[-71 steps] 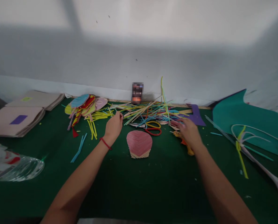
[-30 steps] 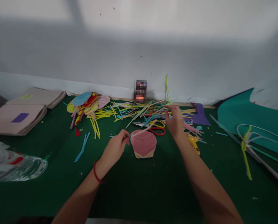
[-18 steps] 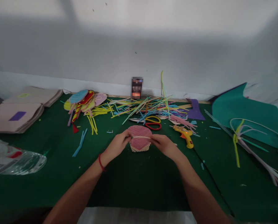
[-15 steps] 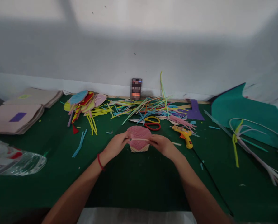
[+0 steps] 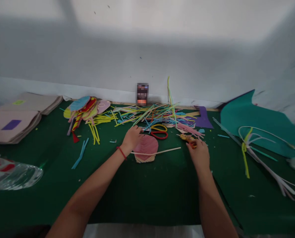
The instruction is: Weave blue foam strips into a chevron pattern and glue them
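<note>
A pink petal-shaped piece [image 5: 145, 144] with ridged lines and a pale lower edge lies on the green table. Across its lower part rests a thin pale strip [image 5: 168, 150], its right end sticking out past the piece. My left hand [image 5: 131, 139] is over the left edge of the piece, fingers stretched forward near the blades of the scissors [image 5: 159, 135], which have one yellow and one red handle loop. To the right, my right hand [image 5: 199, 152] is closed around the yellow hot glue gun [image 5: 186, 137], whose nozzle points left; its grip is mostly hidden.
Colourful strips [image 5: 152, 114] are heaped along the wall beside a small pixelated device [image 5: 142, 94]. Petal shapes [image 5: 80, 103], an open book [image 5: 20, 120] and a plastic bottle [image 5: 20, 175] occupy the left. A teal sheet [image 5: 263, 122] stands at right; a black cord [image 5: 226, 198] trails forward.
Both hands have let go of the pale strip, which now lies across the lower pink piece. My left hand moved up toward the scissors; my right hand moved right and took hold of the glue gun.
</note>
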### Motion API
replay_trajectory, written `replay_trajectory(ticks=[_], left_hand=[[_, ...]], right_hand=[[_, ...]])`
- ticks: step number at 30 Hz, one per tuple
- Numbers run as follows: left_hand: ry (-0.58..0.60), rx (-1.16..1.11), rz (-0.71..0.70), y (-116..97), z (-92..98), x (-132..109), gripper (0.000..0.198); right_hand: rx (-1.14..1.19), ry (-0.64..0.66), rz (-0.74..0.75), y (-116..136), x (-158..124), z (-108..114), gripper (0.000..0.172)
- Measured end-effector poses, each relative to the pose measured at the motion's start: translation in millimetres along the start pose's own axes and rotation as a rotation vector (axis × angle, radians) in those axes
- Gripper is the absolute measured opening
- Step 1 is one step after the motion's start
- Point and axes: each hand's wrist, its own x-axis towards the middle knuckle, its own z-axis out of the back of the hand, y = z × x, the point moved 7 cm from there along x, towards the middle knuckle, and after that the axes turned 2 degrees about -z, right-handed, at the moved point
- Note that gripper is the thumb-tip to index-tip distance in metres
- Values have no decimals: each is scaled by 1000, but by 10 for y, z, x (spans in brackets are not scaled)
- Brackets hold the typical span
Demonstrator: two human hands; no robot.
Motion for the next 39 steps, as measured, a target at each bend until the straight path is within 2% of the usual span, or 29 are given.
replay_trajectory(ticks=[2,6,12,18,24,29,34,39], left_hand=[[-5,97,27,-21,-106,156,19],[-17,144,64,-26,-237,353,22],[-18,195,82,-69,-330,566,29],[57,255,81,-149,-412,777,26],[106,319,111,-88,-361,874,24],[35,383,97,54,-228,985,34],[-4,389,26,258,-172,1082,31],[3,362,-35,392,-166,1060,22]], right_hand=[[-38,-36,-69,-107,-20,9,30],[-63,-33,-153,-257,-31,-18,35],[-7,33,-208,-429,5,-171,31],[106,93,-294,-593,40,-288,31],[151,102,-336,-637,39,-306,30],[158,68,-316,-624,48,-265,28],[129,59,-349,-606,52,-201,27],[63,-53,-210,-435,80,-48,28]])
